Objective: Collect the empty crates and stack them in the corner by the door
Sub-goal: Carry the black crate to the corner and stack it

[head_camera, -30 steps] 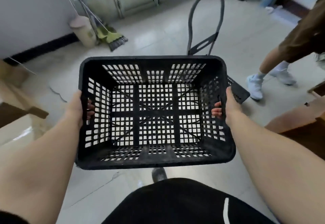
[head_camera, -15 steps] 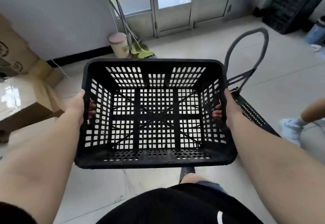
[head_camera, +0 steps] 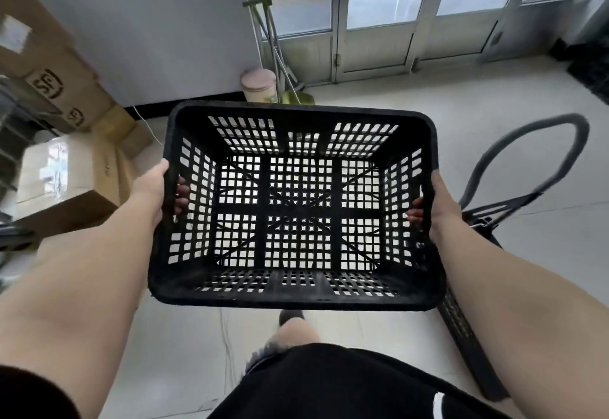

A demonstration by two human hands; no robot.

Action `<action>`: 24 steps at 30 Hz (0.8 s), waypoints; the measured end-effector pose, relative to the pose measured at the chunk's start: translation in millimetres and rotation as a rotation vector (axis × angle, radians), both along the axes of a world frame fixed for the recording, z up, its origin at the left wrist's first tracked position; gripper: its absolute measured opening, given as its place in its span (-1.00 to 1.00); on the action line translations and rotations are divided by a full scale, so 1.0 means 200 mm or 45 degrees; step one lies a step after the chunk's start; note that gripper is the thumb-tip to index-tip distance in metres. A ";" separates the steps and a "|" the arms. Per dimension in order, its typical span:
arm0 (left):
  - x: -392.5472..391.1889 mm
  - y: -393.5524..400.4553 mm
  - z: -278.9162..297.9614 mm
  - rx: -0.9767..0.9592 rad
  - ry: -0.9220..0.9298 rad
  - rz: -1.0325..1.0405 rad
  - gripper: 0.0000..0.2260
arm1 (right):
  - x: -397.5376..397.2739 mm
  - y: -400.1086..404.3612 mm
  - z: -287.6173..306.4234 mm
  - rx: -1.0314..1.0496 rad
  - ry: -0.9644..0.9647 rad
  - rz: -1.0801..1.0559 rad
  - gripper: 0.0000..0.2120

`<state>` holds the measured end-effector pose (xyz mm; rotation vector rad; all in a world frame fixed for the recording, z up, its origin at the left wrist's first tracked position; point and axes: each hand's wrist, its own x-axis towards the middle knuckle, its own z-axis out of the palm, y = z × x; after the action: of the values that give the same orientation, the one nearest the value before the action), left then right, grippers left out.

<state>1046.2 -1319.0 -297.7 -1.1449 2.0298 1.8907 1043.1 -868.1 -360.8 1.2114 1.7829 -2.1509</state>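
Head view: carrying step. Person is holding one empty black crate (head_camera: 298,208) at waist height, short of the glass door (head_camera: 375,13), which stands beyond the crate's far rim. Other dark crates (head_camera: 590,72) are sitting right of the door. Next move, likely: walking it there, lowering it square. Left hand (head_camera: 150,188) and right hand (head_camera: 443,204) are each gripping a side wall, fingers hooked through the handle slots, forearms extended.

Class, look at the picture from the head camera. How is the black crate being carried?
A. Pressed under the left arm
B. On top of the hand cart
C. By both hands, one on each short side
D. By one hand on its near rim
C: the left hand and right hand each hold a short side of the black crate, fingers showing through the side slots.
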 end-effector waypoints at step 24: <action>-2.30 0.03 -0.14 -0.169 -0.109 -0.260 -0.47 | -1.77 -0.04 -0.05 -0.055 0.001 -0.354 -0.54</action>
<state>586.3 -1313.5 -326.2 -0.9845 2.1603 1.6065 688.4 -876.0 -371.5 1.5272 1.6421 -2.3174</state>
